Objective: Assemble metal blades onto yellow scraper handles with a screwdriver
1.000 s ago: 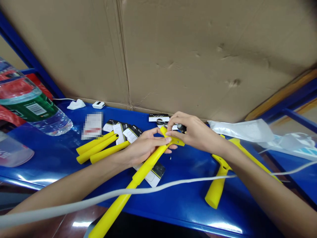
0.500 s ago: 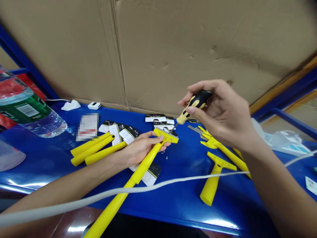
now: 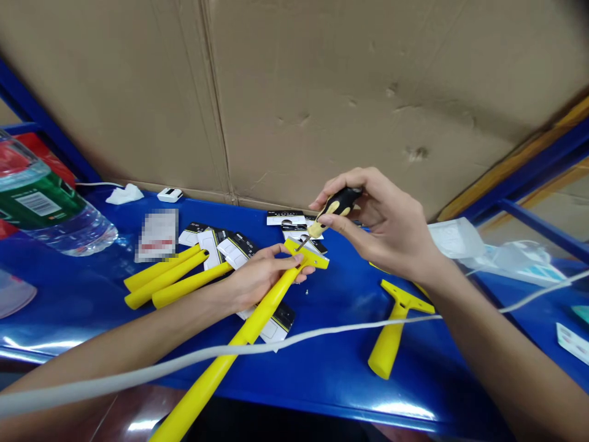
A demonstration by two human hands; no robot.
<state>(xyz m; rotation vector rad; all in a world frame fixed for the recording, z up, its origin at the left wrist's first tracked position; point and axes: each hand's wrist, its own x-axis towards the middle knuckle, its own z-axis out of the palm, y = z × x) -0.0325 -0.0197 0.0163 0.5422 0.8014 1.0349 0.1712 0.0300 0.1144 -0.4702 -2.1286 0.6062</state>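
A long-handled yellow scraper point(image 3: 271, 299) slants up from the lower edge, and my left hand point(image 3: 257, 276) is closed around it just below its head. Two small screws show on the scraper's head. My right hand point(image 3: 381, 221) grips a black and cream screwdriver point(image 3: 338, 205) by the handle. The screwdriver's tip meets the left screw on the head. Beneath the left hand lies a black and white packaging card point(image 3: 278, 325). A tiny loose screw point(image 3: 307, 293) rests on the table below the head.
Several yellow handles point(image 3: 170, 276) and more cards point(image 3: 237, 248) lie to the left. Another yellow scraper part point(image 3: 391, 325) is at right. A white cable point(image 3: 193, 358) crosses in front of my forearms. A water bottle point(image 3: 50, 196) leans far left, and a cardboard wall point(image 3: 322, 92) rises behind the blue table point(image 3: 335, 374).
My right hand has moved left and down with the screwdriver, bringing its tip from above the head onto the left screw. My left hand holds the scraper nearly still.
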